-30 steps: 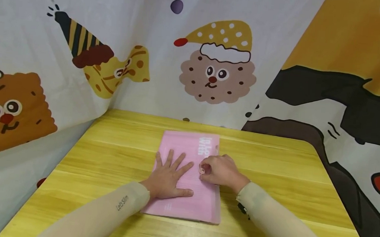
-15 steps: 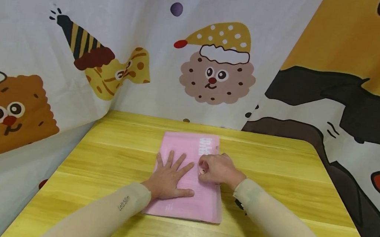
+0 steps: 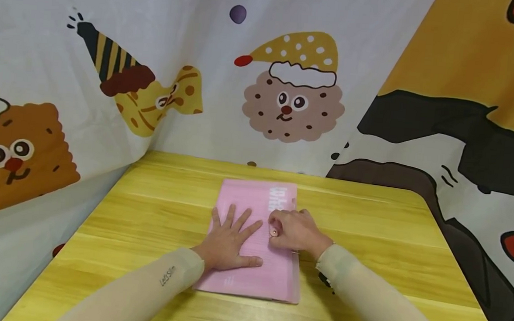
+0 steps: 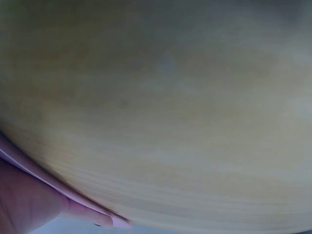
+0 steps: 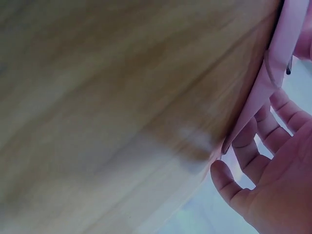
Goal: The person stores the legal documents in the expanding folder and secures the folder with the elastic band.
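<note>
A pink folder (image 3: 254, 195) with white lettering lies flat on the table. My left hand (image 3: 228, 244) presses on its left half with the fingers spread. Over the right half, my right hand (image 3: 299, 230) has its thumb and index finger curled around a small round button (image 3: 274, 232) with a shiny centre. A thin pale string (image 3: 295, 252) shows at the folder's right edge, under that hand, and the fingertips partly hide where it runs. In the right wrist view, curled fingers (image 5: 256, 156) stand close to the folder's edge, where a thin loop (image 5: 269, 70) wraps round it.
The yellow wood-grain table (image 3: 369, 225) extends on both sides of the folder. A white cloth with printed cartoon figures (image 3: 293, 103) hangs behind and to the left. A dark object (image 3: 325, 281) sits under the right wrist.
The right hand has shifted very slightly left over the button, and the thin loop seen earlier at its fingertips is less visible. The left hand and folder hold nearly the same place.
</note>
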`<state>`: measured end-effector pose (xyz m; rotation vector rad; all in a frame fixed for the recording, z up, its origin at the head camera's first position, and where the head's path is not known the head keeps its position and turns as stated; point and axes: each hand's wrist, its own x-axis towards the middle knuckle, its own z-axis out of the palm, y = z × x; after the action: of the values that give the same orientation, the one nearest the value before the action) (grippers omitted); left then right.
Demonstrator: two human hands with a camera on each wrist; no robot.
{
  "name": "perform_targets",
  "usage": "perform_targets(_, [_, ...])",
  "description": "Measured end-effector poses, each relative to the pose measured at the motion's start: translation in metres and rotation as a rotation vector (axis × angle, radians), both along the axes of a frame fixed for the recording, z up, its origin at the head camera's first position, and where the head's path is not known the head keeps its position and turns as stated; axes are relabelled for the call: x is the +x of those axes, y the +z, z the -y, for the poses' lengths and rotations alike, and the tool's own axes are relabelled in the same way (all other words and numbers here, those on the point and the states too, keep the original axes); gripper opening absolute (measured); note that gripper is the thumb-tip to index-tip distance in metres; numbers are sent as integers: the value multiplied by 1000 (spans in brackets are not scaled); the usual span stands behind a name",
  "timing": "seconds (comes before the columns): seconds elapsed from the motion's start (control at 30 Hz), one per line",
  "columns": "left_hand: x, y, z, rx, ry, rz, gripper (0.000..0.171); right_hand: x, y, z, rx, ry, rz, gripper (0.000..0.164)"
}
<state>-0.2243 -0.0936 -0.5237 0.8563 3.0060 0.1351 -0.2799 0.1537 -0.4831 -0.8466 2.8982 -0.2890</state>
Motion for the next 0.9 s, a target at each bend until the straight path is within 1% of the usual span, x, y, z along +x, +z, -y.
perform_targets(0.1, [-1, -1, 0, 14, -10, -19, 103, -1, -1, -2, -31, 2, 6, 47])
perform_targets(0.23, [-1, -1, -2, 2, -16, -8, 104, -1, -6, -13, -99, 20, 19, 39])
perform_targets(0.33, [-2, 0, -3, -17, -11, 5, 104, -1, -8, -23, -143, 50, 28, 35])
perform_targets(0.47, [-2, 0, -2, -28, 5, 9, 104, -3, -8, -29, -183, 102, 39, 35])
perform_targets(0.63, [-1, 1, -2, -19, 12, 22, 105, -7, -7, -32, -185, 135, 33, 36])
perform_targets(0.9, [-1, 2, -1, -32, 15, 23, 105, -8, -11, -33, -195, 131, 54, 35])
